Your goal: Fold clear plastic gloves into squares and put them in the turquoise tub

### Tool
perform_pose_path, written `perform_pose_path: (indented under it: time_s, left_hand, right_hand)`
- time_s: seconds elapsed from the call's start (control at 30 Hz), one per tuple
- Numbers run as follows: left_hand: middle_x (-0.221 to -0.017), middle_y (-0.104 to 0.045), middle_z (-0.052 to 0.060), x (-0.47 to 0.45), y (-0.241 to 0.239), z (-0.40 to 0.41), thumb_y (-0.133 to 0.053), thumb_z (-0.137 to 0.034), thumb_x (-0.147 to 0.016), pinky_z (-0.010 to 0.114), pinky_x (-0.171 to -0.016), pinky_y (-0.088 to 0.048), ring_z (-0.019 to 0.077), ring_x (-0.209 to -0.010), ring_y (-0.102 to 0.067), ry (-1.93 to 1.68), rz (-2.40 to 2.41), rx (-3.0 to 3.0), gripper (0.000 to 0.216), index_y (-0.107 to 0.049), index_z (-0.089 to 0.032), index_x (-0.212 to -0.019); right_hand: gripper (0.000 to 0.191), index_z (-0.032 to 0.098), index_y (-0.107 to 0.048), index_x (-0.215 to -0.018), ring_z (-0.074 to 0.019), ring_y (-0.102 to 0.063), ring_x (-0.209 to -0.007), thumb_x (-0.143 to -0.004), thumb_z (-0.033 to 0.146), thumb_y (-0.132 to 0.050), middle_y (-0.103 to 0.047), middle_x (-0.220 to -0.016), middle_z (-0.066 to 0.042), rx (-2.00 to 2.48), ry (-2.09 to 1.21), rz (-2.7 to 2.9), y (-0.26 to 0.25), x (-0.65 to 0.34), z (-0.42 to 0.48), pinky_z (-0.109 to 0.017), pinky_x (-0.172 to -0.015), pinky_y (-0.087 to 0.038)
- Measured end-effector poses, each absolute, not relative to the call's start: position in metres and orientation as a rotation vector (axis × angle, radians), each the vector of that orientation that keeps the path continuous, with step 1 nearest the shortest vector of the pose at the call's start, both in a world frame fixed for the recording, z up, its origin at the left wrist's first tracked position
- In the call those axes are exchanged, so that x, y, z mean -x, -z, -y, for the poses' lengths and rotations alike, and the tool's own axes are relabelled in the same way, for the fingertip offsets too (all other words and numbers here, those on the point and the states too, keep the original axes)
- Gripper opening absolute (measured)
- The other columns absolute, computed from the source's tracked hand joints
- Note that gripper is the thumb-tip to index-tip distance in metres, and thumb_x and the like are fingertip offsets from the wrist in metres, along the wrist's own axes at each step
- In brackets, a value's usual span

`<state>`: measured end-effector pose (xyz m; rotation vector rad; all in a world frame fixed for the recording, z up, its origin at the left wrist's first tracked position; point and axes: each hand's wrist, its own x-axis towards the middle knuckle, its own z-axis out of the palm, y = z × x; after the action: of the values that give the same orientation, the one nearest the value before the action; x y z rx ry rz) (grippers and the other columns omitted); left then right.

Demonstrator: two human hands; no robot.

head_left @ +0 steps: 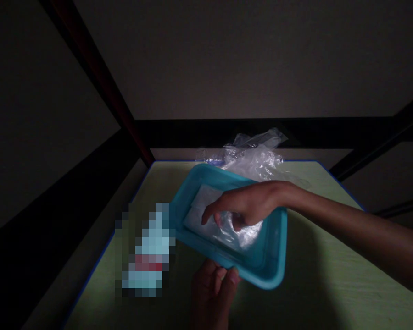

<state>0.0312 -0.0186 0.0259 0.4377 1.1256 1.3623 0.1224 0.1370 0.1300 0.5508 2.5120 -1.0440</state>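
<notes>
A turquoise plastic tray (277,256) is tilted above the table. My left hand (215,288) is closed on its near rim, thumb on top and fingers underneath. Inside the tray lies a flat white packet in clear, shiny plastic (201,213). My right hand (249,204) reaches in from the right over that packet, its fingers curved downward and apart. The fingertips are close to the plastic; whether they press on it I cannot make out.
Crumpled clear plastic bags (256,158) lie at the table's back edge, behind the tray. A blurred-out pale blue and red item (149,252) is on the left. The light green table (358,270) has a blue edge; a wall (261,59) rises behind it.
</notes>
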Motion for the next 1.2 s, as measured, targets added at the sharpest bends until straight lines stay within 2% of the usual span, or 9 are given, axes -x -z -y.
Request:
perform_pose_path:
  time_s: [0.1, 0.27, 0.4, 0.53, 0.73, 1.07, 1.2]
  left_hand:
    - [-0.078, -0.071, 0.009, -0.032, -0.023, 0.020, -0.080, -0.051, -0.049, 0.030, -0.069, -0.052, 0.0236, -0.076, -0.066, -1.368, -1.177, -0.410, 0.044, -0.069, -0.016, -0.074]
    - [-0.078, -0.071, 0.006, -0.032, -0.022, 0.022, -0.083, -0.049, -0.045, 0.029, -0.069, -0.053, 0.0220, -0.076, -0.067, -1.389, -1.255, -0.333, 0.049, -0.070, -0.018, -0.082]
    - [-0.071, -0.070, 0.006, -0.033, -0.028, 0.021, -0.082, -0.051, -0.046, 0.026, -0.065, -0.052, 0.0197, -0.070, -0.066, -1.373, -1.204, -0.378, 0.043, -0.070, -0.017, -0.068]
    - [-0.073, -0.071, 0.006, -0.033, -0.028, 0.020, -0.083, -0.049, -0.046, 0.027, -0.064, -0.052, 0.0202, -0.070, -0.066, -1.384, -1.221, -0.355, 0.043, -0.070, -0.018, -0.073]
    - [-0.078, -0.071, 0.008, -0.032, -0.019, 0.021, -0.082, -0.050, -0.047, 0.027, -0.068, -0.052, 0.0218, -0.076, -0.066, -1.397, -1.257, -0.374, 0.044, -0.070, -0.017, -0.074]
    - [-0.075, -0.071, 0.006, -0.034, -0.020, 0.021, -0.082, -0.052, -0.046, 0.028, -0.070, -0.052, 0.0225, -0.078, -0.066, -1.409, -1.235, -0.373, 0.046, -0.069, -0.017, -0.074]
    - [-0.074, -0.070, 0.007, -0.032, -0.024, 0.021, -0.080, -0.052, -0.050, 0.025, -0.064, -0.051, 0.0203, -0.071, -0.065, -1.372, -1.204, -0.438, 0.043, -0.070, -0.016, -0.071]
  right_hand:
    - [0.062, 0.011, -0.046, -0.127, -0.0176, -0.058, -0.090, -0.068, -0.003, -0.058, -0.062, -0.104, -0.007, -0.498, 1.033, -2.490, -0.126, -0.121, -0.137, -0.026, -0.073, -0.046]
    - [0.061, 0.011, -0.046, -0.128, -0.0178, -0.058, -0.089, -0.069, -0.003, -0.056, -0.062, -0.102, -0.008, -0.482, 0.960, -2.501, -0.122, -0.119, -0.132, -0.025, -0.072, -0.046]
    - [0.059, 0.009, -0.049, -0.127, -0.0177, -0.060, -0.086, -0.070, -0.006, -0.054, -0.065, -0.101, -0.011, -0.516, 0.903, -2.538, -0.124, -0.119, -0.125, -0.023, -0.067, -0.045]
    - [0.060, 0.011, -0.049, -0.128, -0.0171, -0.062, -0.081, -0.071, -0.005, -0.054, -0.066, -0.098, -0.010, -0.503, 0.841, -2.589, -0.121, -0.121, -0.122, -0.023, -0.064, -0.045]
    - [0.057, 0.010, -0.048, -0.128, -0.0229, -0.060, -0.100, -0.073, -0.003, -0.054, -0.063, -0.112, -0.015, -0.484, 0.815, -2.628, -0.116, -0.124, -0.123, -0.027, -0.077, -0.046]
    - [0.063, 0.011, -0.045, -0.129, -0.0213, -0.052, -0.112, -0.070, -0.007, -0.055, -0.056, -0.125, -0.012, -0.611, 0.929, -2.704, -0.125, -0.141, -0.129, -0.030, -0.088, -0.044]
    - [0.045, 0.008, -0.057, -0.114, -0.0192, -0.055, -0.107, -0.072, -0.008, -0.053, -0.061, -0.115, -0.012, -0.647, 0.883, -2.826, -0.133, -0.146, -0.127, -0.029, -0.089, -0.042]
